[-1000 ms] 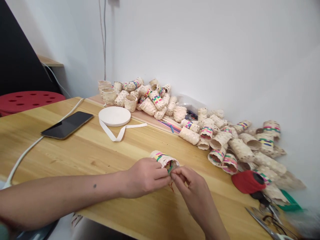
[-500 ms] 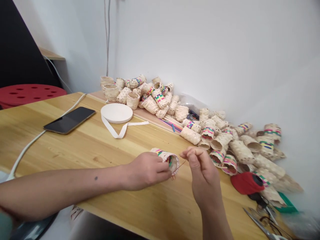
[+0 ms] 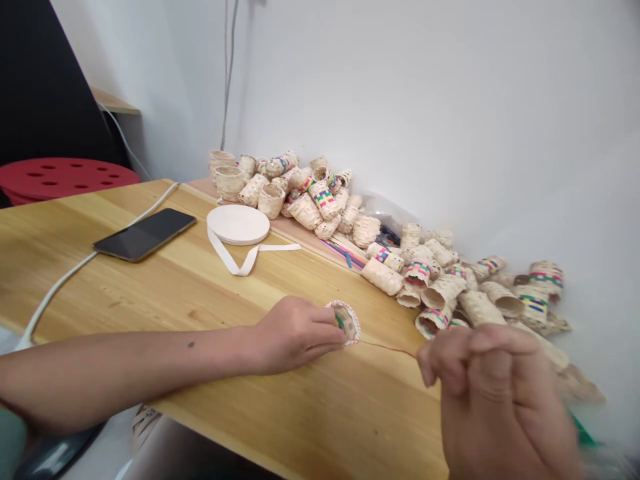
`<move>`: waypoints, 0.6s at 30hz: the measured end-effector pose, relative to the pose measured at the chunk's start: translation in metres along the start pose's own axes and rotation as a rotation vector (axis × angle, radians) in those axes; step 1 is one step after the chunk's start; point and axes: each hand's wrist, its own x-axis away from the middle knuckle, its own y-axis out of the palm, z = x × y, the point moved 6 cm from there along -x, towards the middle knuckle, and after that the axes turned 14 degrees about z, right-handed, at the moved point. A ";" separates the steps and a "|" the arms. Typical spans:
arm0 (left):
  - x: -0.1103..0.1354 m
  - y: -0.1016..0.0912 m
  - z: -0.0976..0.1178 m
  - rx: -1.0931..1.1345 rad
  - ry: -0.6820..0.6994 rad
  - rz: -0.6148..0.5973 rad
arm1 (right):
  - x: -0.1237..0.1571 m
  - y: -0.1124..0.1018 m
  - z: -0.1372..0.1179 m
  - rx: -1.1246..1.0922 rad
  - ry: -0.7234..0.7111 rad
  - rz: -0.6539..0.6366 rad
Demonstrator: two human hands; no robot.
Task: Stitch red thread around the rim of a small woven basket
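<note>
My left hand (image 3: pixel 297 335) is closed around a small woven basket (image 3: pixel 351 321), its open mouth turned toward the right. Red thread stitches a white edging along the basket's rim. From that rim a reddish thread (image 3: pixel 387 347) stretches out to my right hand (image 3: pixel 493 387), which pinches it between closed fingers near the front right. Whether a needle is in the right hand's grip I cannot make out. The basket's body is mostly hidden behind my left fingers.
Many woven baskets (image 3: pixel 383 277) lie heaped along the wall. A roll of white ribbon (image 3: pixel 239 223) rests on the wooden table (image 3: pixel 190 300), right of a phone (image 3: pixel 145 233) and a white cable (image 3: pixel 60 290). A red stool (image 3: pixel 70 177) stands at the far left.
My right hand has moved right and toward me, drawing the thread out longer. My left hand keeps the basket in nearly the same place, with its mouth tilted a little more upward.
</note>
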 end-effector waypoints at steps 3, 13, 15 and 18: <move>-0.001 0.000 -0.007 0.159 -0.160 0.008 | 0.014 0.000 0.021 0.044 0.077 -0.062; -0.001 0.006 -0.014 0.348 -0.248 -0.083 | 0.052 -0.005 0.072 0.531 0.096 -0.245; -0.001 0.006 -0.014 0.373 -0.230 -0.066 | 0.055 -0.004 0.076 0.568 0.031 -0.249; 0.000 0.007 -0.017 0.371 -0.218 -0.039 | 0.059 -0.002 0.080 0.585 -0.027 -0.261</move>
